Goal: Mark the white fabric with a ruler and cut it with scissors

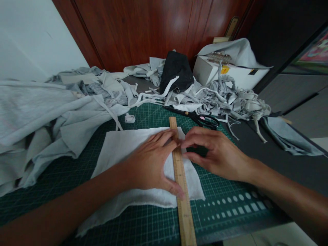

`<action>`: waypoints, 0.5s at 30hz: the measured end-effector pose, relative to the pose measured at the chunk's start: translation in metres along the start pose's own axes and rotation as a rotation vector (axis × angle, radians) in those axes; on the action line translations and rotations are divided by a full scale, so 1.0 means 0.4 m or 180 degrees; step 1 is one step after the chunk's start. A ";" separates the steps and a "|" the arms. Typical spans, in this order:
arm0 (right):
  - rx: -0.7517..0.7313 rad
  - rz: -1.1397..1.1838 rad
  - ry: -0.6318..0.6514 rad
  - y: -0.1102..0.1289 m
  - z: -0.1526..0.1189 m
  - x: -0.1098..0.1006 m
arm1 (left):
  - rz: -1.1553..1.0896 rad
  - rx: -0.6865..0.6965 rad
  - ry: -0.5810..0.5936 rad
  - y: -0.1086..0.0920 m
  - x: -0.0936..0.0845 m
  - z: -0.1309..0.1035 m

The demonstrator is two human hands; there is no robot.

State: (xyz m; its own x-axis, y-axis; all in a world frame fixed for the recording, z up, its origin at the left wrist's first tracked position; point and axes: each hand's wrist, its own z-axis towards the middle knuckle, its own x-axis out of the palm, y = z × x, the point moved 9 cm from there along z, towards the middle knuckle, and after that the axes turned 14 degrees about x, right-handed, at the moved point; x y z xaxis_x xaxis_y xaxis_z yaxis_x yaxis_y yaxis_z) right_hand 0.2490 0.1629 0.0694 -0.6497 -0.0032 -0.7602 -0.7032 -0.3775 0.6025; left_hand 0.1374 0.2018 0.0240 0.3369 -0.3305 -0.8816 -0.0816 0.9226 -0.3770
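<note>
A white cloth [118, 145] lies on a green cutting mat [143, 222], with a wooden ruler [186, 218] laid across its right part. My left hand [153, 162] rests spread on the cloth, its thumb on the ruler's lower part and its fingertips at the ruler's upper part. Just right of the ruler is my right hand [212, 150], thumb and fingers apart and curved, fingertips near the ruler's edge and the cloth. Whether anything thin lies between those fingertips is too blurred to tell.
Black scissors [197, 118] lie behind the ruler. Grey fabric [64, 119] is heaped at the left. Scraps [217, 95], a black cloth item [176, 71] and a white box [235, 75] stand at the back. Folded fabric [292, 136] lies at the right.
</note>
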 end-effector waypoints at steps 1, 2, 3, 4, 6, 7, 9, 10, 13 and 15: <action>-0.0227 0.0073 0.0155 0.019 -0.008 0.007 | -0.0008 0.0026 -0.0018 -0.001 -0.001 0.001; -0.0295 0.0081 0.0294 0.025 -0.014 0.017 | 0.0006 0.0049 -0.0025 -0.003 -0.001 0.001; -0.0166 0.0015 0.0361 0.017 -0.015 0.024 | 0.0038 0.0062 -0.0030 -0.003 -0.001 0.001; 0.0124 -0.0102 0.0322 -0.005 -0.013 0.027 | 0.0078 0.0066 -0.0023 -0.003 -0.001 0.000; 0.0864 -0.0374 0.0074 -0.064 -0.009 0.021 | 0.0141 0.0052 0.0014 -0.003 0.000 -0.001; 0.1148 -0.0480 -0.0019 -0.086 -0.009 0.019 | 0.0154 0.0036 0.0032 -0.002 0.001 -0.002; 0.1286 -0.0535 -0.0055 -0.097 -0.004 0.025 | 0.0148 0.0005 0.0042 0.000 0.001 -0.003; 0.1143 -0.0474 -0.0080 -0.084 0.000 0.026 | 0.0128 -0.0003 0.0038 0.000 0.001 -0.002; 0.0350 -0.0225 -0.0229 -0.019 0.002 0.019 | 0.0033 0.0029 -0.0014 -0.002 -0.001 0.001; -0.0139 -0.0152 -0.0038 0.017 -0.012 0.030 | 0.0023 0.0075 -0.0036 -0.005 -0.002 0.003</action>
State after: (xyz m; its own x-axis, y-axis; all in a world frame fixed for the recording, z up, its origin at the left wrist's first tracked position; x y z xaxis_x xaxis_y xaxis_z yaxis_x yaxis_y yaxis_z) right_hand 0.2376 0.1559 0.0632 -0.6192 0.0267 -0.7848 -0.7204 -0.4171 0.5542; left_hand 0.1383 0.2004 0.0259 0.3471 -0.3215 -0.8810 -0.0621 0.9295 -0.3636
